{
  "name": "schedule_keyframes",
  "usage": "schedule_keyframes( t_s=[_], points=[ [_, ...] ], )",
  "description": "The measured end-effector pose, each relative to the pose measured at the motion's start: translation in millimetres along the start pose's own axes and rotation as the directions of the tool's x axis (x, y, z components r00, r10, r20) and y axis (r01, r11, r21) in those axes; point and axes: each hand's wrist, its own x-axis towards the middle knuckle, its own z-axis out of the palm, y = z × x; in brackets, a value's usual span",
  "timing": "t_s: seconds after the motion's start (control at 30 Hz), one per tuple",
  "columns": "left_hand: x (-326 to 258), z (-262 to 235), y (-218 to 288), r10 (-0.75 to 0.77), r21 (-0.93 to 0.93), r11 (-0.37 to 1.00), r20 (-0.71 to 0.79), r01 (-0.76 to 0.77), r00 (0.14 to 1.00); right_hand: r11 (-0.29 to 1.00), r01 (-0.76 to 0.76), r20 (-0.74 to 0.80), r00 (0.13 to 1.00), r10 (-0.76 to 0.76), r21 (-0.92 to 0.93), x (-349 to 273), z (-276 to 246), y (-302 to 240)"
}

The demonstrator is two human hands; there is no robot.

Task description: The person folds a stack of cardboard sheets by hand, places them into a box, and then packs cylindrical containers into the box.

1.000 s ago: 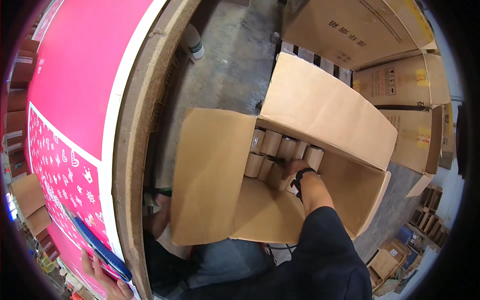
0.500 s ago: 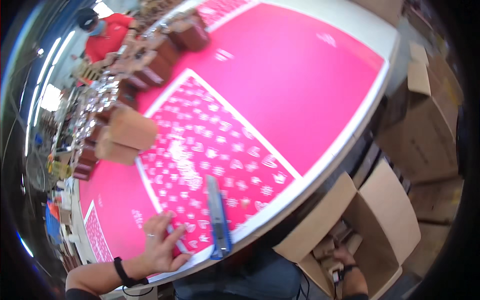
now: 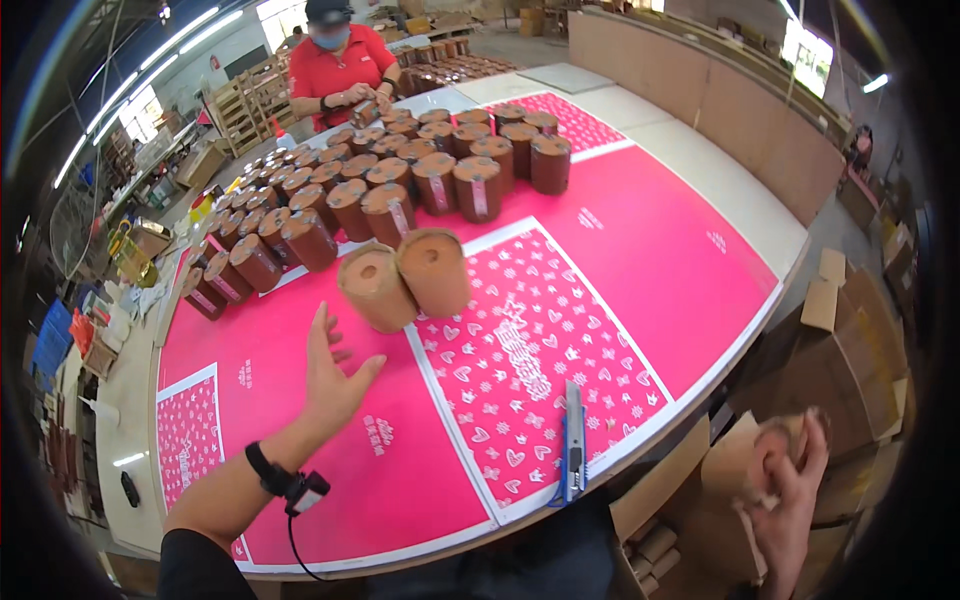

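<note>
My left hand [image 3: 335,380] is raised over the pink sheet with fingers spread, holding nothing. Just beyond its fingertips, two tan cylinders [image 3: 435,272] stand side by side, each with a small round hollow in its top. My right hand [image 3: 790,505], off the table's right edge, grips another tan cylinder [image 3: 728,462] by its hollowed end, above an open cardboard box [image 3: 650,480]. More tan cylinders [image 3: 658,542] lie inside that box. A blue utility knife [image 3: 573,440] rests on the patterned sheet near the table's edge, apart from both hands.
Many glossy brown cylinders [image 3: 388,210] stand in rows across the table's far left. Behind them a person in a red shirt [image 3: 340,70] handles one. Pink printed sheets [image 3: 640,230] cover the table. A second carton [image 3: 850,330] stands to the right.
My right hand has risen out of the box with a tan cylinder. My left hand has lifted from the table edge and reached forward, fingers opening. The view has tilted up toward the far side.
</note>
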Motion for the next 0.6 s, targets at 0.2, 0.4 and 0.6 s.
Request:
schedule_keyframes(
  t_s=[0.2,0.4,0.6],
  points=[
    [42.0,16.9,-19.6,0.004,-0.087,0.996,0.031,-0.001,1.0,0.905,0.304,-0.078,0.953,-0.294,0.297,156.4,61.3,-114.2],
    [70.4,12.4,-6.0,-0.013,-0.165,0.985,0.274,0.06,0.962,0.885,0.445,-0.027,0.895,-0.446,0.139,259.0,180.0,-214.5],
    [78.2,25.6,-9.7,0.034,0.007,0.999,0.159,-0.036,0.987,0.888,0.445,0.042,0.891,-0.452,0.119,281.7,212.4,-256.6]
  ],
)
